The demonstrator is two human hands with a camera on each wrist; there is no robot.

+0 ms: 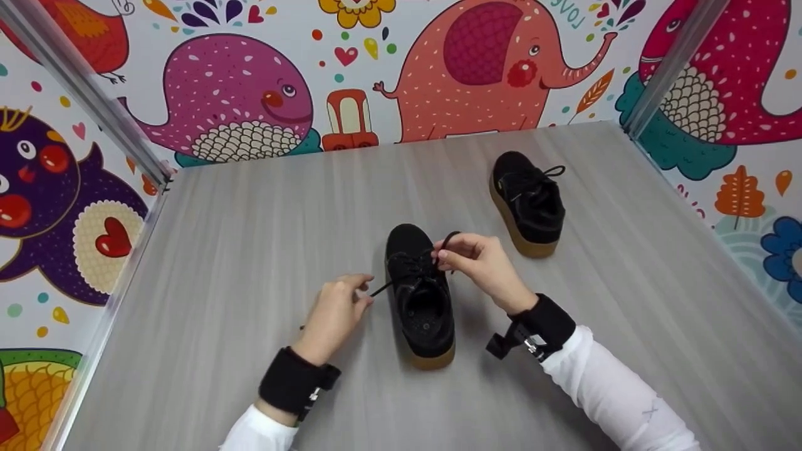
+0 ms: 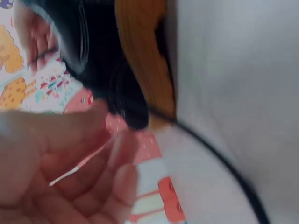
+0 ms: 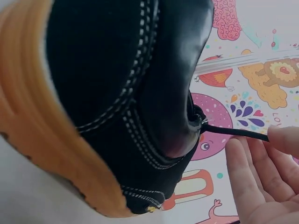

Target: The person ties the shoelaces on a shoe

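Observation:
A black shoe [image 1: 421, 341] with a tan sole stands on the floor between the hands, toe pointing away. My left hand [image 1: 332, 313], at its left side, holds one black shoelace [image 1: 381, 289] near the thumb tip. In the left wrist view that lace [image 2: 212, 150] is blurred and runs past the fingers, partly hiding the grip. On the other side my right hand [image 1: 485, 266] pinches the other lace [image 3: 236, 133] between thumb and finger. This lace stretches from the shoe's tongue area to the fingertips, and part of it arcs above the hand.
A second black shoe [image 1: 529, 207] with its lace tied in a loop stands farther back on the right. The grey wood-grain floor [image 1: 250, 238] is bounded by walls [image 1: 351, 56] printed with cartoon animals. Metal rails [image 1: 88, 94] edge the corners.

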